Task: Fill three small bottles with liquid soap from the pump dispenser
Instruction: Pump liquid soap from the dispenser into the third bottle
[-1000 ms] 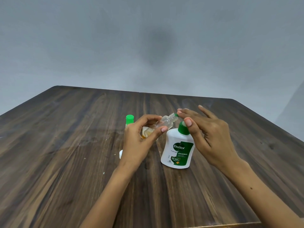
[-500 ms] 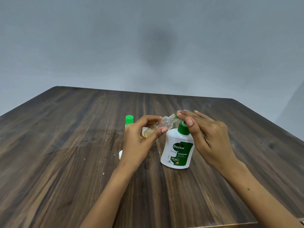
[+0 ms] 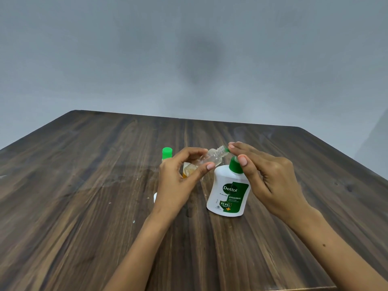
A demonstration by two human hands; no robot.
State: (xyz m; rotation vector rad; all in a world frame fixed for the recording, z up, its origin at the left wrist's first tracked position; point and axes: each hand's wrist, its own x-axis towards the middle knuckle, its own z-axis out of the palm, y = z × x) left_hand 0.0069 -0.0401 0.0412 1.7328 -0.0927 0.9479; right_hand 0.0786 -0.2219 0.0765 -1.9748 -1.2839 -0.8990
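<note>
**Small bottle at the nozzle, fill in progress**

My left hand point(image 3: 178, 181) grips the small clear bottle point(image 3: 206, 159) by its body, tilted, mouth touching the pump dispenser's point(image 3: 228, 192) green nozzle above the table point(image 3: 84, 185). My right hand point(image 3: 266, 175) rests straight fingers on the pump head. I judge the bottle light, thin-walled and slippery if soaped; hold mid-body, lightly.
</note>
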